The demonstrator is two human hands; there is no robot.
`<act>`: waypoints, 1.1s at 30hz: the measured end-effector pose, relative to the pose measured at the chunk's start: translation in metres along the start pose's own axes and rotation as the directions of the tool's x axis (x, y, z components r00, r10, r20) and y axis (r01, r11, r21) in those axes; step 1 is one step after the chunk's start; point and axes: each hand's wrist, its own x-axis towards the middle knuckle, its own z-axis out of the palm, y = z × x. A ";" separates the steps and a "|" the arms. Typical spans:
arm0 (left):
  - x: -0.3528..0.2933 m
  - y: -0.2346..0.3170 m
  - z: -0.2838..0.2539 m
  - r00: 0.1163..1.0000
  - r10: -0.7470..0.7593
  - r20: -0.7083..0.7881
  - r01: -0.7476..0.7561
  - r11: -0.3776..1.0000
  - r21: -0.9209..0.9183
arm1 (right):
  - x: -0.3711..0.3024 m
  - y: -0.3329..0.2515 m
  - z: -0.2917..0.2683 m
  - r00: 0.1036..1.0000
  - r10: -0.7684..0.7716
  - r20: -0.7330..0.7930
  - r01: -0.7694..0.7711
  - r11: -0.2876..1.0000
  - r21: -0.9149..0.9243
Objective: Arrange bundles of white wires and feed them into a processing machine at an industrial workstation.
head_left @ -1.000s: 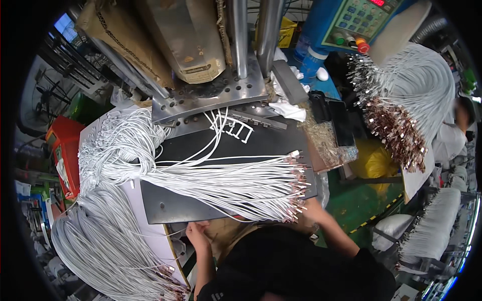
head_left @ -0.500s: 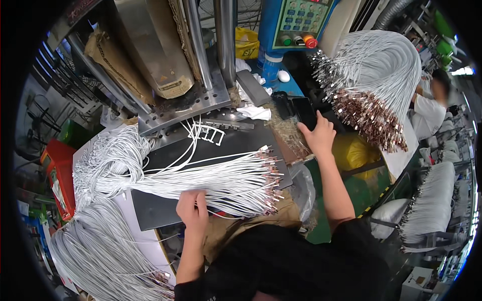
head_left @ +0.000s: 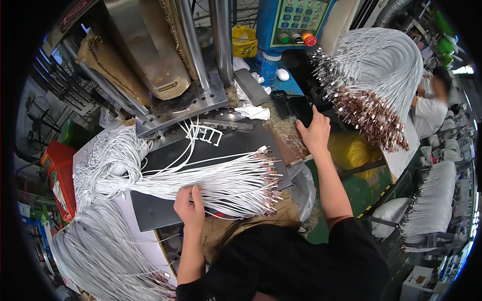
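A fanned bundle of white cables (head_left: 228, 180) with copper-coloured and metallic ends lies across a dark plate (head_left: 150, 208). At the bundle's near edge, my left hand (head_left: 190, 208) is curled with its thumb raised, closed on some cables; its fingertips are partly hidden. To the right, my right hand (head_left: 316, 134) reaches over the near end of a black phone (head_left: 302, 109). Its thumb and forefinger lie at either side of the phone, gripping it. The coiled tails (head_left: 108, 160) of the cables are heaped at the left.
A steel press (head_left: 186, 108) with upright columns stands behind the plate. White plastic frame pieces (head_left: 206, 133) lie below it. Beyond the phone is a blue control box (head_left: 293, 25) with buttons. More cable bundles (head_left: 374, 65) hang at right; a person (head_left: 431, 113) sits farther off.
My right hand has moved slightly forward, and its fingers have drawn in around the phone's near end. My left hand has stayed by the bundle, its thumb now more upright.
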 end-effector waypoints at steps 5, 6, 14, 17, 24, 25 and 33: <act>0.023 0.019 -0.005 0.968 0.194 0.159 -0.204 0.977 0.054 | 0.013 0.033 -0.006 0.996 0.072 0.042 -0.080 0.969 0.233; 0.034 0.026 -0.005 0.943 0.218 0.253 -0.246 0.966 0.082 | 0.016 0.048 -0.007 0.990 0.118 0.079 -0.138 0.931 0.338; 0.071 0.003 -0.012 0.829 0.122 0.547 -0.364 0.859 0.361 | 0.025 0.085 -0.028 0.831 0.037 0.555 -0.335 0.831 0.445; 0.085 0.001 -0.028 0.789 0.083 0.609 -0.388 0.836 0.388 | 0.036 0.075 -0.039 0.796 -0.004 0.605 -0.328 0.838 0.437; 0.107 0.005 -0.035 0.656 0.008 0.755 -0.420 0.835 0.356 | 0.049 0.083 -0.034 0.719 -0.036 0.694 -0.348 0.846 0.404; 0.109 0.004 -0.036 0.649 0.027 0.760 -0.407 0.856 0.317 | 0.050 0.083 -0.035 0.706 -0.027 0.708 -0.369 0.839 0.400; 0.108 -0.001 -0.039 0.813 -0.051 0.580 -0.130 0.955 0.268 | 0.052 0.083 -0.036 0.656 -0.019 0.754 -0.441 0.801 0.404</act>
